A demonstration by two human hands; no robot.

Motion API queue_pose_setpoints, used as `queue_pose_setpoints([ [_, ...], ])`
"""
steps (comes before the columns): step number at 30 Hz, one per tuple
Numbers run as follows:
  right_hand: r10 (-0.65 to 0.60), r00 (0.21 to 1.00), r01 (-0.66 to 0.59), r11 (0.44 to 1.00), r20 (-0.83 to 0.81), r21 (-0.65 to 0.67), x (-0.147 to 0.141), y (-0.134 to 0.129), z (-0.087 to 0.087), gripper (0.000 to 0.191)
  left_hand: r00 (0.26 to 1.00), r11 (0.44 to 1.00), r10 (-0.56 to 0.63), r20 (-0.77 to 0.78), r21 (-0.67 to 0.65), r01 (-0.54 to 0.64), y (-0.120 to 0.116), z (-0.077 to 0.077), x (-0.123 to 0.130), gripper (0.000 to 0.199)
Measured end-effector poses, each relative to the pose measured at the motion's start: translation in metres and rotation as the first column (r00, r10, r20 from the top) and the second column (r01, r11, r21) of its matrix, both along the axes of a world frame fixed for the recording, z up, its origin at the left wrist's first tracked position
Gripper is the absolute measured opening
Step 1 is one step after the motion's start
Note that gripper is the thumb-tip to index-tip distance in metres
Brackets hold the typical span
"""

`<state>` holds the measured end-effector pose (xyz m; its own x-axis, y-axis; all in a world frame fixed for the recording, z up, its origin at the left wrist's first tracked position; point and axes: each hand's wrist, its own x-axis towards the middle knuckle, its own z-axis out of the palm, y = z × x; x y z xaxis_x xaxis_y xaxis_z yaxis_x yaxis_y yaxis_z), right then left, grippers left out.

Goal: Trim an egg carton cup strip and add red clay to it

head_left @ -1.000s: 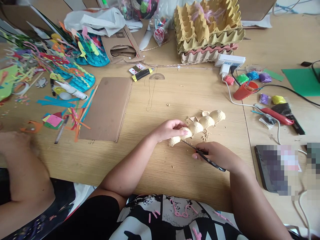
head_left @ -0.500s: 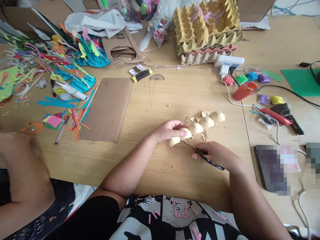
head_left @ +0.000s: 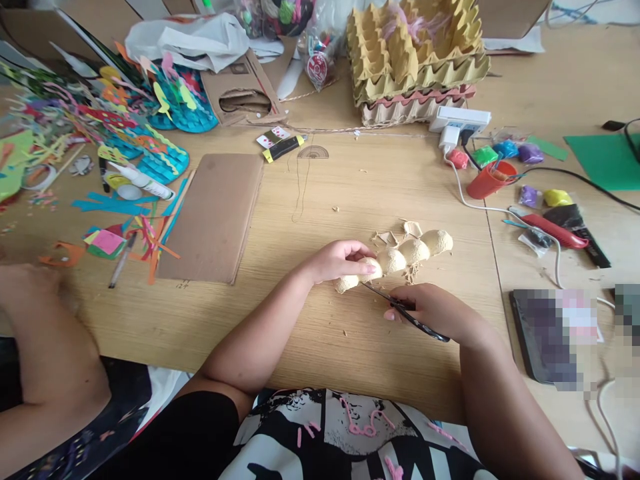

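Note:
A pale yellow strip of egg-carton cups (head_left: 393, 261) slants over the wooden table in front of me. My left hand (head_left: 341, 261) grips it near its lower left end, fingers curled over the second cup. Black-handled scissors (head_left: 419, 323) are held in my right hand (head_left: 425, 305), their blades reaching the underside of the strip close to my left fingertips. How far apart the blades are is too small to tell. Small carton scraps (head_left: 412, 229) lie behind the strip, and more crumbs lie beside it.
A brown cardboard sheet (head_left: 213, 217) lies left of my arm. Stacked egg trays (head_left: 415, 73) stand at the back, beside a power strip (head_left: 461, 119). A red cup (head_left: 491, 180) and a phone (head_left: 540, 340) are right. Another person's arm (head_left: 50, 360) rests far left.
The strip has tilted very slightly, its far right end shifting a little to the right. Both hands keep nearly the same place and grip.

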<state>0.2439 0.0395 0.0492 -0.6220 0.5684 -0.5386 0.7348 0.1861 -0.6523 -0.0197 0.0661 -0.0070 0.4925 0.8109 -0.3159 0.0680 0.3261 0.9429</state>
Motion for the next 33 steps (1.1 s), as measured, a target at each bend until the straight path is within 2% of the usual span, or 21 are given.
queue_pose_setpoints([
  [6,-0.002,1.000,0.001,0.999,-0.014,-0.052,-0.001,0.004,-0.005,0.043,0.999,1.000,-0.002,-0.043,0.006,0.003,-0.001,-0.002,0.000,0.055],
  [12,0.006,1.000,-0.006,0.999,-0.010,-0.041,-0.002,0.005,-0.007,0.043,0.994,1.000,0.002,-0.113,0.029,0.002,-0.002,0.000,0.002,0.055],
  [26,-0.002,0.997,-0.008,0.993,0.081,0.121,-0.006,-0.003,-0.009,0.029,0.981,0.994,0.040,-0.192,0.110,-0.019,-0.005,0.004,0.005,0.050],
  [30,-0.025,0.999,0.019,0.992,0.042,0.124,-0.006,-0.005,-0.012,0.038,0.983,0.993,0.065,-0.172,0.106,-0.048,-0.005,0.004,0.004,0.052],
  [33,-0.056,0.998,0.054,0.988,0.009,0.141,-0.002,-0.006,-0.012,0.043,0.989,0.990,0.132,-0.070,0.064,-0.128,-0.002,0.003,0.003,0.054],
])
